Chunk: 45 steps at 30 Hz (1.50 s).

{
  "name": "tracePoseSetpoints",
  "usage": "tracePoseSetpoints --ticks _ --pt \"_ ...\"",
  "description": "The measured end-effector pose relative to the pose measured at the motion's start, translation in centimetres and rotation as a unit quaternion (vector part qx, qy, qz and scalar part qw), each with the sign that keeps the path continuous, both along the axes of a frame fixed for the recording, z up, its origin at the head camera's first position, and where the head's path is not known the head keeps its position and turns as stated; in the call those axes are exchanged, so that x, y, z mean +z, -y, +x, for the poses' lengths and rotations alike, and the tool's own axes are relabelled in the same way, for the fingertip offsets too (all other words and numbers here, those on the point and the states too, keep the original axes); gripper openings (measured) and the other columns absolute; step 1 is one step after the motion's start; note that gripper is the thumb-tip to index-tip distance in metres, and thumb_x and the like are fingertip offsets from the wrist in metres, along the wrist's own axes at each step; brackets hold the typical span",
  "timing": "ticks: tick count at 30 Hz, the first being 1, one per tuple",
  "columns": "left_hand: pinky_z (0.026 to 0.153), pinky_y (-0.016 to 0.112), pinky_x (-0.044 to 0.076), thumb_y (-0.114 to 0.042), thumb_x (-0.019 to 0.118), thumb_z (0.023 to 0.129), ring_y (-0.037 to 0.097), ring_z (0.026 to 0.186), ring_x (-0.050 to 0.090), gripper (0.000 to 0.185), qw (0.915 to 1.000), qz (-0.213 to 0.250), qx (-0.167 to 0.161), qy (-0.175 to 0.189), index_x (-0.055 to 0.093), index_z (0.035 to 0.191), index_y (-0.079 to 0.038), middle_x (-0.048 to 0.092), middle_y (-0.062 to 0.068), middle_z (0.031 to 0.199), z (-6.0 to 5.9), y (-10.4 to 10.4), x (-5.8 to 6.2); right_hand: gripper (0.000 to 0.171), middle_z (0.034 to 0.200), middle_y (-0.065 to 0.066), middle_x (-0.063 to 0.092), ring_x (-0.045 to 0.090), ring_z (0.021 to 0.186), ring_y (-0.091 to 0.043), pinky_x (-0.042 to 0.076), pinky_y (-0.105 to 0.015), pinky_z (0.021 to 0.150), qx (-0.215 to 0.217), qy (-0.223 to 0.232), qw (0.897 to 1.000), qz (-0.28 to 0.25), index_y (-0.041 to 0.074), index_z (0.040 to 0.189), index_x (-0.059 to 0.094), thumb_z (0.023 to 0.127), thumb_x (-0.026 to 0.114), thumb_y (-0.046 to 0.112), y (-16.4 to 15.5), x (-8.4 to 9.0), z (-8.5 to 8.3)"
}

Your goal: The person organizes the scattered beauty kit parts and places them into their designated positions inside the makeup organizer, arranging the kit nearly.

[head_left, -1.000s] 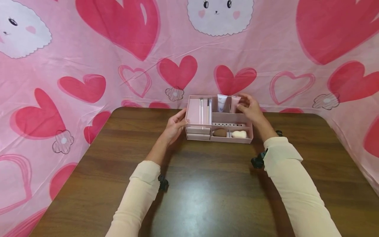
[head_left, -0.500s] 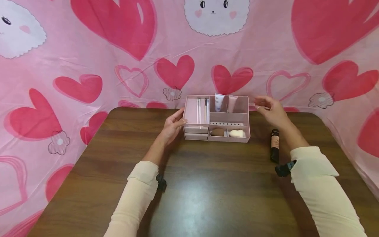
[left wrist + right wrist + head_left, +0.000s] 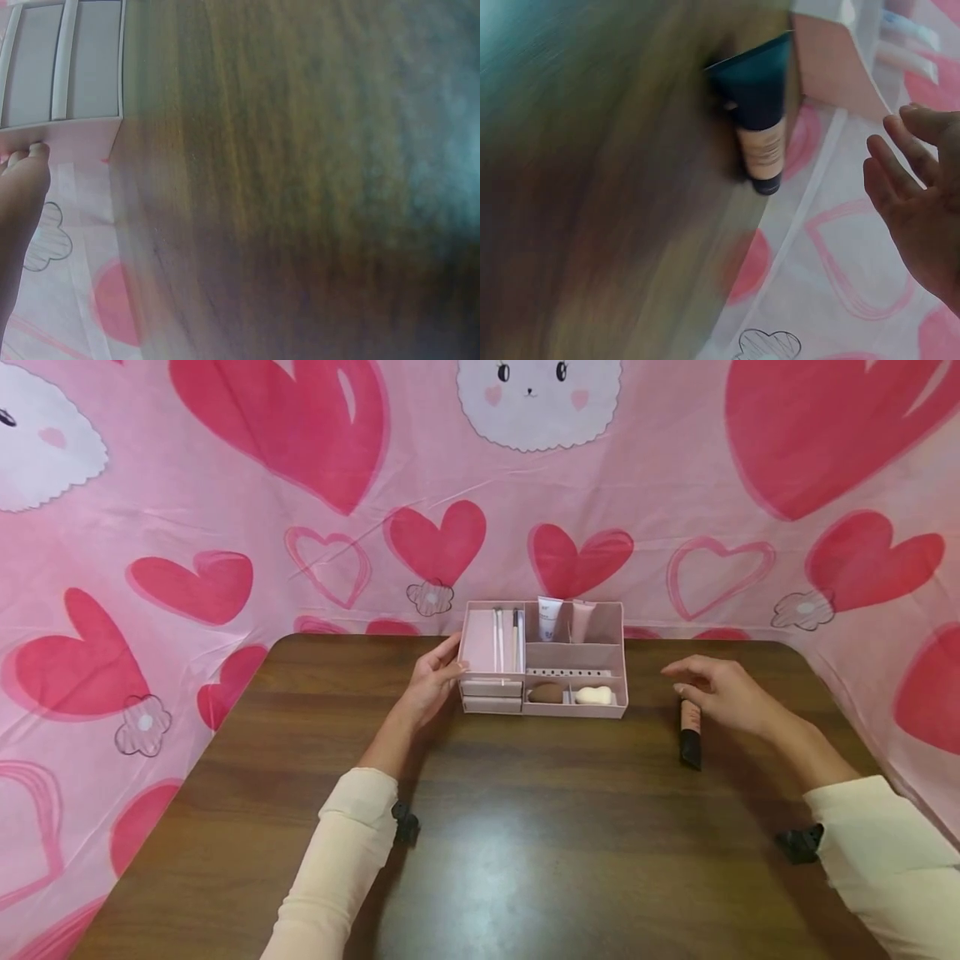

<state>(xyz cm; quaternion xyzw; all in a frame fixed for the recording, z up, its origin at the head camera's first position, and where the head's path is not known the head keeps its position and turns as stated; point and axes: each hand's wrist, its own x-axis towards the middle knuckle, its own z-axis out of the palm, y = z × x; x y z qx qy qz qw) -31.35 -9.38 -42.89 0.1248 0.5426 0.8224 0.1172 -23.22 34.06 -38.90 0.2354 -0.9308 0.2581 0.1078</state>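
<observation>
My left hand (image 3: 432, 683) rests against the left side of a pink desktop organizer (image 3: 576, 712), thumb by its front corner; in the left wrist view the fingertips (image 3: 37, 148) meet the side wall. Over at the right, a squeeze tube (image 3: 691, 727), black with a peach label, lies on the table. My right hand (image 3: 723, 693) hovers above the tube's far end, hiding that part from the head camera. Nothing is between its spread, relaxed fingers (image 3: 891, 165), and the right wrist view shows them apart from the tube (image 3: 763, 146).
Two small tubes, one white (image 3: 549, 620) and one pink (image 3: 581, 622), stand in the organizer's back compartments. Thin brushes (image 3: 498, 639) lie at its left, above two drawers (image 3: 492, 703). A brown sponge (image 3: 547, 693) and a cream one (image 3: 595, 695) sit in front. A heart-print cloth (image 3: 330, 581) hangs behind.
My right hand has let go of the pink tube in the organizer and moved right and towards me, over the black and peach squeeze tube. The left hand stays at the organizer.
</observation>
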Motion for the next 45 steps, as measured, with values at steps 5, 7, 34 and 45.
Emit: tracePoseSetpoints --ticks 5,7,34,45 --pt "0.129 0.038 0.022 0.015 0.038 0.098 0.030 0.157 0.020 0.066 1.0000 0.001 -0.005 -0.003 0.017 0.160 0.005 0.017 0.020 0.170 0.0 0.0 0.2 0.038 0.101 -0.003 0.076 0.067 0.091 -0.009 0.057 -0.020 0.074 0.067 -0.085 0.987 0.115 0.008 0.104 0.075 0.075 0.075 -0.016 -0.8 -1.1 1.0" --pt "0.129 0.038 0.022 0.015 0.038 0.098 0.030 0.157 0.020 0.066 1.0000 0.000 -0.004 -0.003 0.017 0.159 0.005 0.017 0.020 0.170 0.0 0.0 0.2 0.036 0.099 0.000 0.074 0.070 0.090 -0.017 0.060 -0.033 0.074 0.089 -0.087 0.980 0.158 0.010 0.102 0.075 0.075 0.076 -0.014 -1.0 -1.3 1.5" --pt "0.112 0.016 0.044 0.013 0.039 0.098 0.029 0.156 0.021 0.066 0.9999 -0.008 -0.001 -0.007 0.017 0.160 0.005 0.017 0.019 0.170 0.3 0.0 0.1 0.033 0.084 0.009 0.061 0.058 0.084 -0.014 0.056 -0.029 0.065 0.205 -0.190 0.898 0.340 0.024 0.079 0.066 0.070 0.075 -0.006 -1.3 -4.1 1.7" --pt "0.094 0.008 0.050 0.017 0.037 0.096 0.032 0.155 0.021 0.067 1.0000 0.004 -0.004 -0.007 0.016 0.159 0.006 0.015 0.020 0.170 0.3 -0.1 0.1 0.035 0.089 0.006 0.067 0.062 0.086 -0.017 0.059 -0.037 0.068 0.173 -0.195 0.934 0.244 0.020 0.087 0.074 0.064 0.083 -0.004 -1.6 -4.9 1.3"
